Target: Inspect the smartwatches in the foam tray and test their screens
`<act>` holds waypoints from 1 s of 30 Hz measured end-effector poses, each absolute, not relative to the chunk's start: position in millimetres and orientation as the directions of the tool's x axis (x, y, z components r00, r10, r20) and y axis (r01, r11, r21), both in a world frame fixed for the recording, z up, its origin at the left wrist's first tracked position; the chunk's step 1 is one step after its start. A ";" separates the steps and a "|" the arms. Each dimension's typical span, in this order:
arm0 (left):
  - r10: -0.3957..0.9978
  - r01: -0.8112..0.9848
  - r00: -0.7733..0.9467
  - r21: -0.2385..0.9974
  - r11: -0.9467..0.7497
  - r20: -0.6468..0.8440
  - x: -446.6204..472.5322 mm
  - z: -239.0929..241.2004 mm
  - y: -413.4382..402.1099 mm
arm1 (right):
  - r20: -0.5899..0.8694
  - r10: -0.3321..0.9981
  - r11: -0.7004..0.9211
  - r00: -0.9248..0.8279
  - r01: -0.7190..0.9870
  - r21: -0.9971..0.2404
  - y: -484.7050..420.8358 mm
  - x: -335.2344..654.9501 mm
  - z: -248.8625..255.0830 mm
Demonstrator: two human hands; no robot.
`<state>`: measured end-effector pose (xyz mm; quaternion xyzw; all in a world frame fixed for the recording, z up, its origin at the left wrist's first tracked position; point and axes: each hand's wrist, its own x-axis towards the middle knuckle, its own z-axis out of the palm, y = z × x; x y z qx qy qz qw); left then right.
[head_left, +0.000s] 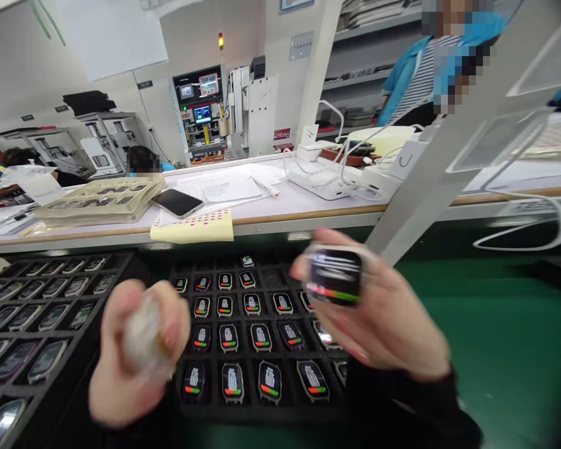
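My right hand (378, 305) grips a smartwatch body (335, 274) without a strap, its lit screen turned toward me with white text above a red and green bar. To the left, my left hand (140, 349) is closed around a whitish, rounded thing (144, 330), too blurred to name. Beneath both hands lies a black foam tray (262, 411) with square pockets. Many pockets hold smartwatch bodies (260, 337) with similar lit screens. One pocket (272, 279) in the second row from the back shows bare foam. My right hand hides part of the tray's right side.
Another black tray (81, 368) of watches with mostly dark screens stands at left. Behind, a white bench (271, 227) carries a phone (177, 202), papers, a pale tray (98, 199) and cabled white devices. A slanted post (430, 162) rises at right; a person (425, 81) stands beyond it.
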<state>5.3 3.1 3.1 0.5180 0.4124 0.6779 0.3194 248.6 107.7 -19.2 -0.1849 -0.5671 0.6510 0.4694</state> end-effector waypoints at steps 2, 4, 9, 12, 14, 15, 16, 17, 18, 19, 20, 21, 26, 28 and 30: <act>0.873 -0.003 -0.195 0.889 -0.457 0.448 14.0 2.9 20.6 | 0.335 0.779 0.067 -0.530 -0.460 -0.885 116.9 233.5 -17.2; 0.886 0.013 -0.184 0.902 -0.432 0.426 23.6 -1.6 39.2 | 0.339 0.751 0.043 -0.566 -0.470 -0.882 126.5 219.6 -17.7; 0.897 0.023 -0.191 0.915 -0.403 0.399 39.2 -18.6 64.1 | 0.313 0.756 0.077 -0.575 -0.396 -0.915 137.7 206.7 -23.2; 0.903 0.039 -0.185 0.921 -0.387 0.387 41.6 -21.7 64.6 | 0.308 0.763 0.094 -0.568 -0.373 -0.923 139.5 206.6 -24.6; 0.900 0.049 -0.189 0.919 -0.392 0.394 41.6 -20.6 63.8 | 0.301 0.775 0.098 -0.556 -0.366 -0.926 140.8 205.5 -25.2; 0.899 0.056 -0.191 0.918 -0.392 0.395 41.4 -19.5 63.6 | 0.296 0.785 0.098 -0.544 -0.363 -0.927 141.6 204.5 -25.6; 0.899 0.063 -0.194 0.920 -0.388 0.393 41.3 -18.4 63.7 | 0.290 0.800 0.099 -0.526 -0.360 -0.928 142.3 203.3 -26.1; 0.901 0.070 -0.199 0.922 -0.380 0.386 41.3 -17.3 63.9 | 0.283 0.817 0.101 -0.503 -0.359 -0.928 143.0 202.2 -26.8; 0.902 0.076 -0.206 0.925 -0.371 0.379 41.3 -16.4 64.2 | 0.275 0.834 0.102 -0.479 -0.354 -0.930 143.7 201.2 -27.5; 0.903 0.082 -0.217 0.929 -0.361 0.370 41.5 -15.7 64.7 | 0.267 0.848 0.105 -0.458 -0.350 -0.931 144.4 200.5 -28.2; 0.902 0.084 -0.230 0.931 -0.354 0.364 41.7 -15.3 65.3 | 0.261 0.858 0.106 -0.443 -0.344 -0.933 145.0 200.0 -28.9; 0.900 0.085 -0.242 0.932 -0.352 0.362 41.9 -15.2 66.0 | 0.256 0.864 0.107 -0.434 -0.339 -0.935 145.7 199.8 -29.5; 0.890 0.083 -0.258 0.927 -0.367 0.375 40.2 -18.1 72.0 | 0.283 0.865 0.129 -0.414 -0.362 -0.923 149.1 200.1 -33.2; 0.889 0.081 -0.254 0.924 -0.373 0.381 38.1 -20.1 74.7 | 0.300 0.867 0.137 -0.398 -0.389 -0.911 150.6 199.8 -35.3; 0.884 0.086 -0.254 0.920 -0.383 0.392 35.7 -22.2 76.7 | 0.303 0.867 0.128 -0.395 -0.410 -0.903 151.7 199.4 -36.7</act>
